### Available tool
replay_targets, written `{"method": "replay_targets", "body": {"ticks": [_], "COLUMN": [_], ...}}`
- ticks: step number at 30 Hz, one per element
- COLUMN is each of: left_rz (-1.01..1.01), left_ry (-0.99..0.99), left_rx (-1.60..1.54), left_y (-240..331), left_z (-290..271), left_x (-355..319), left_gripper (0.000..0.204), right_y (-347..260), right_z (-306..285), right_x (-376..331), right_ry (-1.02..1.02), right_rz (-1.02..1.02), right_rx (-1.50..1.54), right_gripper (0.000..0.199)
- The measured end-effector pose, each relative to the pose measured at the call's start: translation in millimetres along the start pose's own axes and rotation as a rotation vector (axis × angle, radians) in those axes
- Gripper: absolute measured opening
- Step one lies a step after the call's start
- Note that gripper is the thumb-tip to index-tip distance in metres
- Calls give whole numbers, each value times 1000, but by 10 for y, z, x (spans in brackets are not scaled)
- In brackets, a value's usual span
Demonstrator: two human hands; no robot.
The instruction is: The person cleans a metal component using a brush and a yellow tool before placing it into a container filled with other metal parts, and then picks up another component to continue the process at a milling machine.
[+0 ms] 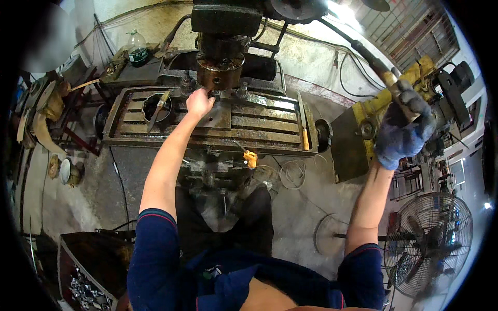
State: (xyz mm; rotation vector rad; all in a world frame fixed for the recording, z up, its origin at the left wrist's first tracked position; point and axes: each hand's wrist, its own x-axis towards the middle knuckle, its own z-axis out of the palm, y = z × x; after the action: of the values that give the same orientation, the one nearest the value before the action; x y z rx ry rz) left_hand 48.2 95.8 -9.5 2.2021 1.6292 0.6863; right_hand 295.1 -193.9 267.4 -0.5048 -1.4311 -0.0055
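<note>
The bare left hand (199, 102) rests on the slotted tabletop (270, 122) beneath the spindle head (220, 70); whether its fingers are curled cannot be told. The gloved right hand (404, 129) has its fingers closed round the long lever handle (371, 59).

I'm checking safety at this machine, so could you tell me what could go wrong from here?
1. The bare left hand sits right under the machine head; if the head comes down or turns, the fingers could be caught.
2. The gloved right hand grips the long lever, so both actions happen at once; a slip might bring the head down early.
3. A loose tool with a yellow handle lies on the slotted table and could shake off.
</note>
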Motion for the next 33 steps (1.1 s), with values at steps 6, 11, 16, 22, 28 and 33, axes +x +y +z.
{"method": "replay_targets", "body": {"ticks": [6,11,16,22,28,33], "left_rz": [1,12,84,50,45,-18], "left_ry": [0,-5,-79,-205,-216,-298], "left_rx": [-11,-28,-333,-580,-744,-877], "left_y": [31,9,-122,-247,-309,-737], "left_z": [16,-28,-103,-358,-635,-805], "left_x": [15,-3,-83,-401,-1039,-1968], "left_gripper": [31,34,37,33,33,30], "right_y": [132,71,104,137,189,192], "right_z": [40,181,147,131,132,93], "right_x": [-424,-395,-490,-588,-682,-773], "right_ry": [20,228,200,204,225,234], "right_rz": [-35,13,23,41,4,30], "right_rx": [-51,-98,-36,-10,-76,-40], "right_gripper": [35,38,39,38,41,42]}}
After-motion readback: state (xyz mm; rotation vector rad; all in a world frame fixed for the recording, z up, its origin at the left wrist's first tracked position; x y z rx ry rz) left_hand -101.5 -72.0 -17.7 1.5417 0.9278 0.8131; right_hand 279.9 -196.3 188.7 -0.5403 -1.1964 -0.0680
